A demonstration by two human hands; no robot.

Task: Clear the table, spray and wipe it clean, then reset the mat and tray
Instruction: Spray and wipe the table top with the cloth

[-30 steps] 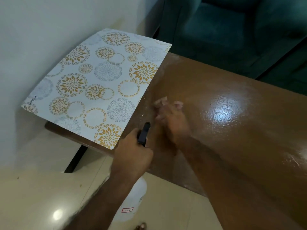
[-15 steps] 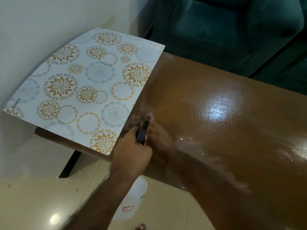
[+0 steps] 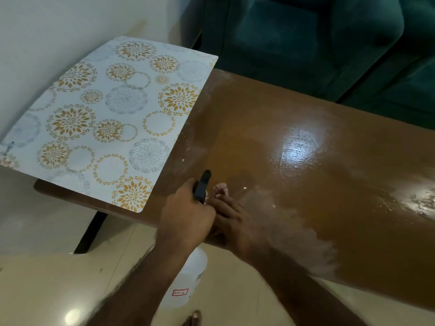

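1. Head view, lower centre: left hand [image 3: 186,217] clenched around spray bottle [image 3: 188,278] at table [image 3: 306,128] near edge.
2. Beside it: right hand [image 3: 231,216] blurred on tabletop; grip cannot be told.
3. Upper left: patterned mat [image 3: 106,121] overhanging table end.

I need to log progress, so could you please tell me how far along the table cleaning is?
Done: the brown wooden table is cleared and looks wet. In hand: the left hand grips the white spray bottle while the right hand rubs the surface, motion-blurred. Left: resetting the floral-patterned mat, which overhangs the table's end; no tray is visible.
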